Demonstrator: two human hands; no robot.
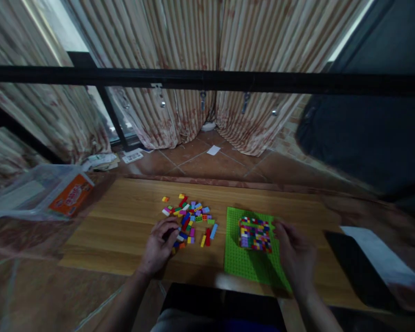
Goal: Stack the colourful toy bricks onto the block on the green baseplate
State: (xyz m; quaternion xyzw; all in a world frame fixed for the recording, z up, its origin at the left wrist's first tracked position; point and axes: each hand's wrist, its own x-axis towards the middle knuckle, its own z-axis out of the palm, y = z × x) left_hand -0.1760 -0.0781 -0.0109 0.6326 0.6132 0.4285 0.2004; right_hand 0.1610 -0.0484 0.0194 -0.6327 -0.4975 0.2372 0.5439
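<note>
My left hand is at the near left edge of a loose pile of toy building bricks. Its fingers curl round to meet the thumb in a pinch; whatever lies between the tips is too small to make out. On a green baseplate stands a block built of many small multicoloured bricks. My right hand is blurred and reaches in over the plate's right side, its fingertips close to the block's right edge. Whether they touch it or hold a brick, I cannot tell.
The bricks and plate lie on a long wooden table. A clear plastic bin with an orange label stands at the left. A dark flat object and a white sheet lie at the right. A black rail crosses before curtains.
</note>
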